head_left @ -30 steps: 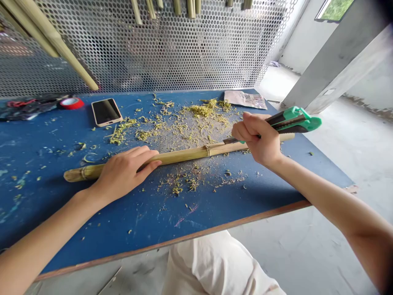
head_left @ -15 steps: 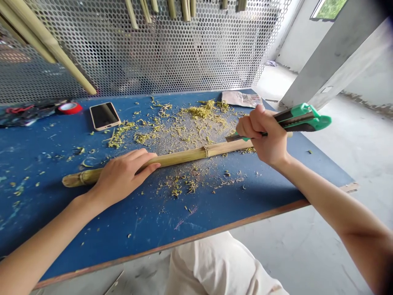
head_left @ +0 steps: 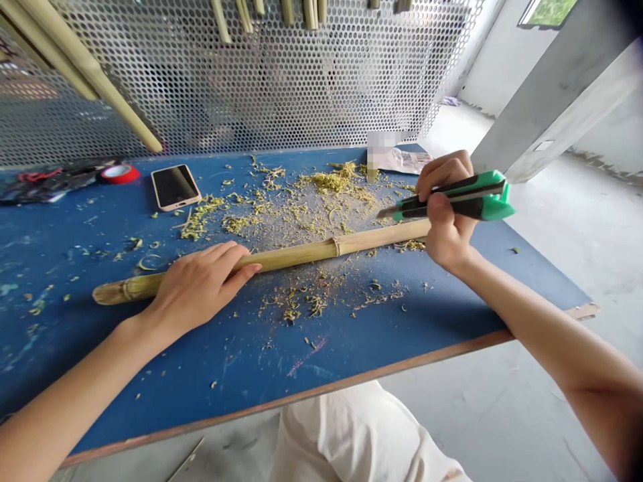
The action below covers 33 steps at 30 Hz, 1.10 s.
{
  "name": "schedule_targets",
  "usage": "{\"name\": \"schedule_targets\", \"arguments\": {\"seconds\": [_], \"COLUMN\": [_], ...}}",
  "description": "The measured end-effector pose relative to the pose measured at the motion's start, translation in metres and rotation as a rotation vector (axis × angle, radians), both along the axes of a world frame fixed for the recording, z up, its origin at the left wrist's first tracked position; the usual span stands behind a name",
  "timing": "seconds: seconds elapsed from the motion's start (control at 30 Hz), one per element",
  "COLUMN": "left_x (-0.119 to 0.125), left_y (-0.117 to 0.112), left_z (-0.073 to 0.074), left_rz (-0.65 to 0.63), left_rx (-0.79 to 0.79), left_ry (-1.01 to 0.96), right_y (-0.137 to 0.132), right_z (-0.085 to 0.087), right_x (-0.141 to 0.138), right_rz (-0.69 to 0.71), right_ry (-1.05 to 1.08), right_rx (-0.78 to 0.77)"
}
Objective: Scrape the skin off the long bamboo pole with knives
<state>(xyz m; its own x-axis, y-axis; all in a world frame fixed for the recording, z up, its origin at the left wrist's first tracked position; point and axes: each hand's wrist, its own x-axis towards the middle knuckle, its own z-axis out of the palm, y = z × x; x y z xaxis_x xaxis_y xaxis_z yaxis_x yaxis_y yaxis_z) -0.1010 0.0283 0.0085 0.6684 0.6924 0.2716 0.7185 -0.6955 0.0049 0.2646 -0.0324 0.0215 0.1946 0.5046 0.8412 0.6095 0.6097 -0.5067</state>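
Blue table: work surface (head_left: pixel 201 361), wooden near edge, shavings scattered over much of the top.
Backdrop: perforated metal panel (head_left: pixel 281 87) along the far side of the table.
Stock, upper left: bamboo lengths (head_left: pixel 120 104), slanting down in front of the panel; further cut ends at the top of the view.
Bamboo pole: workpiece (head_left: pixel 296 256), lying crosswise on the table before the person, left end lower in view. One node near the left end, another near mid-length; greenish left of the mid node, paler right of it. Right end hidden behind the right hand.
Left hand: (head_left: pixel 203 278) closed over the pole left of the mid node, fingers across the top, thumb along the near side.
Right hand: (head_left: pixel 449 234) curled firmly around a utility knife; contact with the pole cannot be told.
Utility knife: green and black (head_left: pixel 477 197), blade out, pointing left; tip apart from the pole, above its far edge in view.
Packet: pale, partly pixelated (head_left: pixel 406 161), far right.
Phone: dark screen up (head_left: pixel 175 187), far left.
Tape: red roll (head_left: pixel 131 175), left of phone.
Shavings: yellow-green curls (head_left: pixel 331 181), heaped beyond the pole.
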Motion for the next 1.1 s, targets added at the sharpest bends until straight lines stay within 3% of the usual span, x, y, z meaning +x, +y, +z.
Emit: {"name": "schedule_targets", "arguments": {"seconds": [0.1,0.23,0.3,0.4,0.5,0.6,0.83,1.1], "left_x": [-0.004,-0.006,-0.006,-0.006,-0.007,-0.008,-0.008,-0.010], "left_y": [-0.002,-0.007,-0.008,-0.007,-0.005,-0.003,-0.003,-0.003], "left_z": [0.003,0.008,0.010,0.012,0.012,0.011,0.011,0.011], "left_rz": [0.072,0.129,0.162,0.197,0.198,0.188,0.180,0.180], "left_rx": [0.085,0.204,0.207,0.167,0.147,0.150,0.123,0.162], "left_ry": [0.052,0.158,0.165,0.114,0.075,0.075,0.051,0.064], "right_y": [0.001,-0.001,0.000,0.006,0.013,0.016,0.010,0.016], "right_z": [0.003,0.011,0.014,0.016,0.018,0.024,0.042,0.018], "right_x": [0.010,0.014,0.013,0.012,0.013,0.017,0.025,0.017], "right_rz": [-0.069,-0.189,-0.143,0.052,0.280,0.394,0.462,0.332], "right_ry": [0.028,0.104,0.146,0.224,0.370,0.436,0.303,0.083], "right_rx": [0.065,-0.016,-0.068,-0.174,-0.409,-0.600,-0.565,-0.602]}}
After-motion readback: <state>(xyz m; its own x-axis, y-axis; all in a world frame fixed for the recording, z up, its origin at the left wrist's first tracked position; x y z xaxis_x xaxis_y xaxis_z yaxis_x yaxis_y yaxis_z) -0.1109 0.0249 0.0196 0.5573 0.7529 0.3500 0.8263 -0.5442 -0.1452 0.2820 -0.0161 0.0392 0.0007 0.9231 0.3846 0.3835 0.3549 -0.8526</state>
